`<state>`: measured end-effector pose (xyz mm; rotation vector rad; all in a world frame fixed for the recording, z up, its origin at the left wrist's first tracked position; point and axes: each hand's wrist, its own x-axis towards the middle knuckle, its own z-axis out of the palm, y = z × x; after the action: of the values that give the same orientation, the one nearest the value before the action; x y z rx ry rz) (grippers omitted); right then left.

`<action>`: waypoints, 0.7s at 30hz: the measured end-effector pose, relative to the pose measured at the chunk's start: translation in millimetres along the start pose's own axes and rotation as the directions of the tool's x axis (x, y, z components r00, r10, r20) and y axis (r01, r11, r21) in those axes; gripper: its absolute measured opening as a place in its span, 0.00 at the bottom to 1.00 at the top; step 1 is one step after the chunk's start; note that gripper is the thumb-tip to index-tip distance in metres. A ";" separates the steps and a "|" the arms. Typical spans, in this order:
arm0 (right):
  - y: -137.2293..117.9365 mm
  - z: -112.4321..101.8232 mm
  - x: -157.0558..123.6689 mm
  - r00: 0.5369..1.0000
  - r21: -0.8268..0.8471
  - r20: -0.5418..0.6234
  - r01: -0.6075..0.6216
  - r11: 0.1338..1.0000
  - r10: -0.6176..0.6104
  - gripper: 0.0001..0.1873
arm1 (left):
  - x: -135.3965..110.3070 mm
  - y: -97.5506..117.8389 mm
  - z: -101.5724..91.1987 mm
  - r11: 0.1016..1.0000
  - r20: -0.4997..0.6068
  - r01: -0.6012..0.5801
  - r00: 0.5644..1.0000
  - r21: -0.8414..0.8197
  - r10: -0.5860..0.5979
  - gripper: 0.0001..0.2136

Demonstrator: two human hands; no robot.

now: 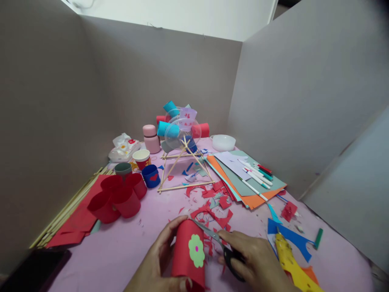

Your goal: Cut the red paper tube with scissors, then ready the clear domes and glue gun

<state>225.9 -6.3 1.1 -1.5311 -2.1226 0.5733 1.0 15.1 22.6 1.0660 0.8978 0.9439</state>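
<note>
My left hand [161, 259] is wrapped round a red paper cylinder [184, 249] at the front of the table, fingers along its left side and thumb at its lower end. A green paper flower [197, 250] with a pink centre sits on the cylinder's side. In my right hand [252, 257] is a pair of scissors [226, 249] with black handles, the blades pointing up and left to the cylinder's far rim. Whether the blades are cutting into the paper I cannot tell. Red paper scraps [212, 213] lie just beyond the scissors.
A stick frame [187, 186] carries a clear wheel with coloured paper cups. Several red paper cups [126, 201] and a blue one [151, 176] stand left. Markers [258, 174] lie on coloured paper sheets [243, 190] at right, with a yellow glue gun [288, 259] nearer. A dark phone-like slab [39, 269] lies front left.
</note>
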 end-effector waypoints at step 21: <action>3.6 0.9 -1.0 1.000 -0.046 -0.022 0.018 0.999 -0.019 0.19 | -3.4 10.0 4.8 0.972 -0.067 0.051 0.997 0.229 -0.036 0.41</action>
<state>228.4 -6.3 -1.8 -1.5330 -2.1448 0.5024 2.5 12.6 33.8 1.2138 1.0987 0.8549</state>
